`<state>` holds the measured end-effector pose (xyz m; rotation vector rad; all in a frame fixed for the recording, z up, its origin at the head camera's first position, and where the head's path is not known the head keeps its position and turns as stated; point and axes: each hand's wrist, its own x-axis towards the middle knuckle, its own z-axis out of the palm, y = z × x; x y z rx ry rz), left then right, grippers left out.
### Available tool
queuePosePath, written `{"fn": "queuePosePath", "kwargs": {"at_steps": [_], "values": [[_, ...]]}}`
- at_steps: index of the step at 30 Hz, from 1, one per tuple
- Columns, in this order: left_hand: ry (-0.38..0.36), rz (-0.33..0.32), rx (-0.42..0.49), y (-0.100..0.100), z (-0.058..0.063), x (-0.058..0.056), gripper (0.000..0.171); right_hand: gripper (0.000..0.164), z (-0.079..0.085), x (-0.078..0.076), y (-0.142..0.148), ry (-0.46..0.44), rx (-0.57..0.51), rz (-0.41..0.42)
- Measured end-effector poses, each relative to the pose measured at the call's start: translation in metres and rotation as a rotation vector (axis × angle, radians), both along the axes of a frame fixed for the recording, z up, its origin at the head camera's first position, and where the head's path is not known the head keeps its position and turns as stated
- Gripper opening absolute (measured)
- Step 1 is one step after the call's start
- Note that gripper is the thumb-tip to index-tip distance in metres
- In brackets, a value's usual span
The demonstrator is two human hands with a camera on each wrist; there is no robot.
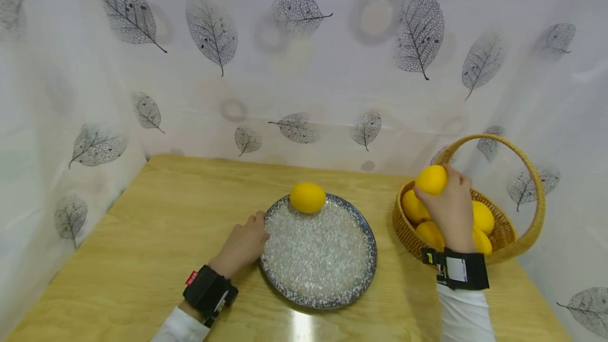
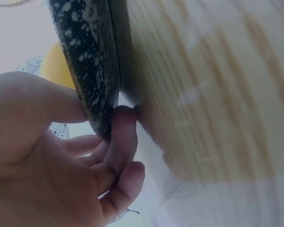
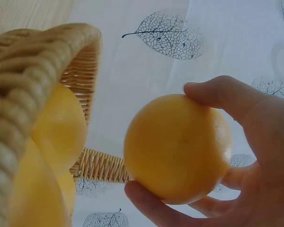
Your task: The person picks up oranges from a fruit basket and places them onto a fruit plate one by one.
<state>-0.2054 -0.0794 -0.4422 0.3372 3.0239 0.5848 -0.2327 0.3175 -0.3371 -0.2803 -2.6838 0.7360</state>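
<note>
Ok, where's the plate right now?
In the head view, the plate sits on the table right of the left hand, which pinches its left edge, and left of the basket; one yellow fruit rests at its far rim.

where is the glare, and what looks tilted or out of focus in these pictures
Head view: bright glare on the table in front of the plate; left wrist view: table steeply tilted, grain soft, backdrop washed out; right wrist view: near basket rim looks softer than the backdrop's printed leaf.
</note>
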Motion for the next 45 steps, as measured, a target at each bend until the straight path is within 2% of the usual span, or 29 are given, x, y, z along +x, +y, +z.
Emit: {"fn": "queuePosePath", "kwargs": {"at_steps": [3, 7, 11, 15, 24, 36, 45], "values": [[0.020, -0.006, -0.004, 0.001, 0.002, -0.002, 0.046, 0.086, 0.002, -0.002, -0.004, 0.038, -0.017, -0.004], [0.009, -0.014, -0.006, 0.002, 0.004, -0.002, 0.046, 0.087, 0.003, -0.002, -0.009, 0.025, -0.034, -0.001], [-0.013, -0.009, -0.011, 0.001, 0.004, 0.001, 0.045, 0.087, 0.001, -0.003, -0.012, 0.017, -0.038, 0.035], [-0.010, -0.009, -0.005, 0.001, 0.004, 0.001, 0.044, 0.087, 0.002, -0.003, -0.013, 0.049, -0.029, 0.062], [0.057, -0.037, -0.004, 0.003, 0.006, 0.003, 0.042, 0.085, 0.002, -0.001, -0.019, 0.059, -0.007, 0.109], [0.022, -0.022, 0.004, 0.001, 0.005, 0.005, 0.043, 0.080, 0.005, 0.000, -0.030, 0.074, 0.014, 0.143], [0.037, -0.026, -0.007, 0.001, 0.003, 0.003, 0.043, 0.079, 0.001, -0.002, -0.035, 0.083, 0.015, 0.199]]}}
